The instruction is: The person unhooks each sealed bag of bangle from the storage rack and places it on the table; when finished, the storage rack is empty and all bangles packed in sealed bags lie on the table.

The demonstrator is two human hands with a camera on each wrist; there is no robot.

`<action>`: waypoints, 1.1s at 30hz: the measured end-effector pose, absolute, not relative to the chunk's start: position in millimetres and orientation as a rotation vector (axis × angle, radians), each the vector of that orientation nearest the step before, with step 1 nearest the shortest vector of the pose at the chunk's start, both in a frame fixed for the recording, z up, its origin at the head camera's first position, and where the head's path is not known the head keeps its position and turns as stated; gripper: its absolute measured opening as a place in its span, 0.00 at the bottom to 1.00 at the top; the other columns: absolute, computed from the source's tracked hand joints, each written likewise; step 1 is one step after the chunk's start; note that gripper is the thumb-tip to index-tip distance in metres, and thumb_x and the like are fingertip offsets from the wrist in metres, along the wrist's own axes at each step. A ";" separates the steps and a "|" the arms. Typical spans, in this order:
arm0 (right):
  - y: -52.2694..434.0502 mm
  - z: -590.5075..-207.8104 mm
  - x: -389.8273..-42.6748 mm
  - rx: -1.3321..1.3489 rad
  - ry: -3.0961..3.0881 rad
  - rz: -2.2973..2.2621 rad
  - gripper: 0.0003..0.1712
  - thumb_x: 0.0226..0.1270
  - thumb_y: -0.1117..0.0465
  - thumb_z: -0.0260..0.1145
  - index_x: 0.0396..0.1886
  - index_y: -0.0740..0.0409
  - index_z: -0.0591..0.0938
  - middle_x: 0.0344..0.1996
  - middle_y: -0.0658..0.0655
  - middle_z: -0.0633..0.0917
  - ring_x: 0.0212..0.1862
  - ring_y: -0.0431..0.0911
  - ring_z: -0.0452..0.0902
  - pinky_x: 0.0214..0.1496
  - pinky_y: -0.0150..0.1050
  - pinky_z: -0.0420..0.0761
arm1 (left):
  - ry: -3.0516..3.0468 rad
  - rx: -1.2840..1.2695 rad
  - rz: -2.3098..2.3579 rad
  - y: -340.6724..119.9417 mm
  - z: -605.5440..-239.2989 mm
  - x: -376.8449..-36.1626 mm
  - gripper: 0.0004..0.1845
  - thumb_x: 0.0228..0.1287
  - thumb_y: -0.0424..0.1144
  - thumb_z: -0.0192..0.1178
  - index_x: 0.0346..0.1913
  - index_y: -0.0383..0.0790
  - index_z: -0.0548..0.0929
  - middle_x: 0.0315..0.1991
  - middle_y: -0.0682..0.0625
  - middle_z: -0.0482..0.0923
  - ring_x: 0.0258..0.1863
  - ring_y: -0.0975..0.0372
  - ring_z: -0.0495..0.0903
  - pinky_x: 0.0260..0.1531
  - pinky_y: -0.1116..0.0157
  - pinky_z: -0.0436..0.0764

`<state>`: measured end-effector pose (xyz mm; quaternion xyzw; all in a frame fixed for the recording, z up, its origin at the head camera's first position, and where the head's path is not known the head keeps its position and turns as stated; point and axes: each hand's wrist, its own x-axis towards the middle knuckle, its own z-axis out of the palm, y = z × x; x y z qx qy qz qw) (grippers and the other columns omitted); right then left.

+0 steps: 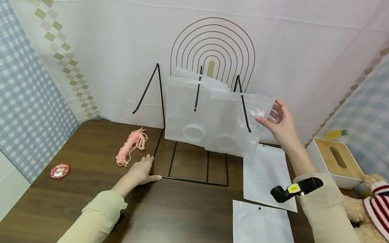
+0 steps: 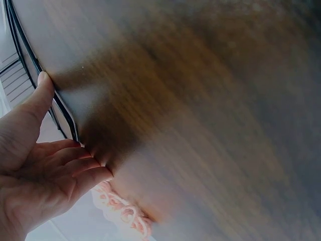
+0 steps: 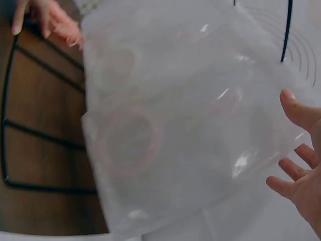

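Dark wood tabletop [image 1: 179,227] carries a black wire rack [image 1: 191,146] with translucent pouches hung on its prongs. Two more pouches [image 1: 267,215] lie flat right of the rack, likely stock waiting. Right hand [image 1: 281,123] holds the front hanging pouch [image 1: 235,123] by its right edge, thumb in front and fingers [image 3: 296,175] spread behind it, a light pinch. Left hand [image 1: 140,172] lies flat, fingers straight, thumb against the rack's base wire, apparently bracing it. Pink cord bundle [image 1: 131,146] just beside it.
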<state>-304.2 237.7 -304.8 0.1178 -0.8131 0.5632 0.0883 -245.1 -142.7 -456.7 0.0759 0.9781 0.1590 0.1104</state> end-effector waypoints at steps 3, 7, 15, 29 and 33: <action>233.7 -296.8 -308.1 0.341 -2.298 1.673 0.34 0.58 0.64 0.65 0.65 0.55 0.65 0.49 0.50 0.78 0.51 0.42 0.75 0.50 0.29 0.77 | 2.877 0.220 0.469 -141.9 -457.2 -244.9 0.44 0.58 0.52 0.60 0.65 0.21 0.56 0.66 0.26 0.52 0.66 0.39 0.55 0.61 0.46 0.62; 232.9 -291.2 -309.8 0.303 -2.158 1.694 0.20 0.58 0.64 0.64 0.52 0.61 0.78 0.27 0.33 0.82 0.31 0.28 0.78 0.33 0.20 0.77 | 2.879 0.220 0.465 -141.6 -456.5 -244.2 0.44 0.58 0.52 0.60 0.65 0.22 0.56 0.66 0.26 0.52 0.66 0.40 0.55 0.61 0.46 0.62; 237.5 -287.3 -298.0 0.269 -2.170 1.696 0.04 0.57 0.62 0.66 0.33 0.54 0.82 0.22 0.33 0.83 0.28 0.29 0.79 0.29 0.25 0.80 | 2.874 0.210 0.460 -141.2 -456.3 -244.0 0.44 0.58 0.51 0.60 0.66 0.22 0.56 0.67 0.27 0.52 0.67 0.40 0.55 0.62 0.46 0.62; 249.1 -279.6 -260.8 0.328 -2.298 1.829 0.08 0.58 0.67 0.64 0.28 0.49 0.84 0.25 0.38 0.86 0.29 0.33 0.82 0.28 0.29 0.81 | 2.884 0.227 0.457 -142.9 -458.8 -244.1 0.44 0.58 0.51 0.60 0.65 0.21 0.57 0.66 0.26 0.53 0.66 0.39 0.56 0.60 0.45 0.63; 254.4 -282.7 -249.3 0.363 -2.308 1.914 0.09 0.57 0.68 0.64 0.26 0.48 0.84 0.26 0.39 0.86 0.29 0.33 0.83 0.27 0.28 0.81 | 2.887 0.234 0.448 -143.6 -458.5 -244.2 0.44 0.58 0.51 0.60 0.65 0.21 0.57 0.66 0.26 0.53 0.66 0.39 0.56 0.60 0.45 0.64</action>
